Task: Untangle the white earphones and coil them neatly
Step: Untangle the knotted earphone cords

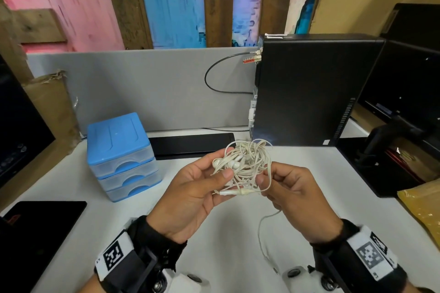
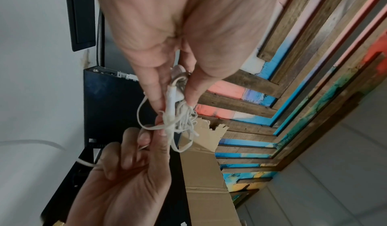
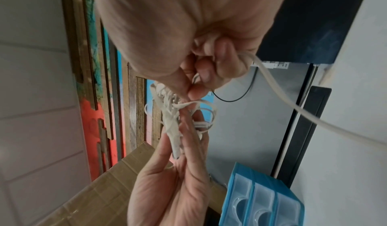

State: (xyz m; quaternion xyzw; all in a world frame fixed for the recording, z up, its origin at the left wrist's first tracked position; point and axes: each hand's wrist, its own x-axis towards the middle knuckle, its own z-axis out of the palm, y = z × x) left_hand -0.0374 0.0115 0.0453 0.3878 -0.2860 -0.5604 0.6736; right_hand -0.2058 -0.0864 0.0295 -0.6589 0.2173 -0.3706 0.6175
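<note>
The white earphones form a tangled knot of flat cord, held in the air above the white desk between both hands. My left hand grips the left side of the knot, thumb on top, with the earbuds and the inline remote against its fingers. My right hand pinches a strand at the knot's right edge. One loose strand hangs from the right hand toward the desk. The left wrist view shows the earphones between fingertips. In the right wrist view the knotted earphones lie along the left hand's fingers.
A blue drawer unit stands on the desk to the left. A black computer tower stands behind the hands, a flat black bar lies beside it. A black tablet lies at the near left, a monitor at the right.
</note>
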